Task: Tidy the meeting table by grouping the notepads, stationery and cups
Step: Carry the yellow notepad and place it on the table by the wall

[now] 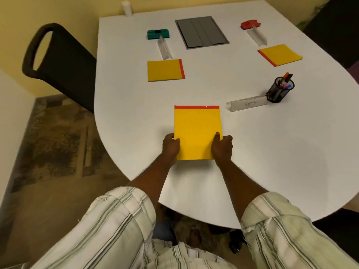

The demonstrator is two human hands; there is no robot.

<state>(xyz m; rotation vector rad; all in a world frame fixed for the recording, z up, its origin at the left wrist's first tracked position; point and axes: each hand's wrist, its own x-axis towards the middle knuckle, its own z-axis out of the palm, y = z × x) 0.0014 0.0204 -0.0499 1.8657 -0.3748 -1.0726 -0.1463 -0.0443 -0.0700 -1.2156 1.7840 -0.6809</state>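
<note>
A yellow notepad with a red top strip (197,129) lies on the white table (272,152) in front of me. My left hand (171,147) grips its lower left edge and my right hand (222,148) grips its lower right edge, thumbs on top. A second yellow notepad (165,70) lies at mid left, a third (279,54) at far right. A black mesh pen holder (279,91) with several pens stands at right. A white cup (126,7) stands beyond the table's far left corner.
A clear name plate marked SIGMA (246,104) lies beside the pen holder, two more name plates (164,47) (257,36) stand farther back. A green stapler-like item (157,34), a red one (250,24), a grey table hatch (201,32), a black chair (58,61) at left.
</note>
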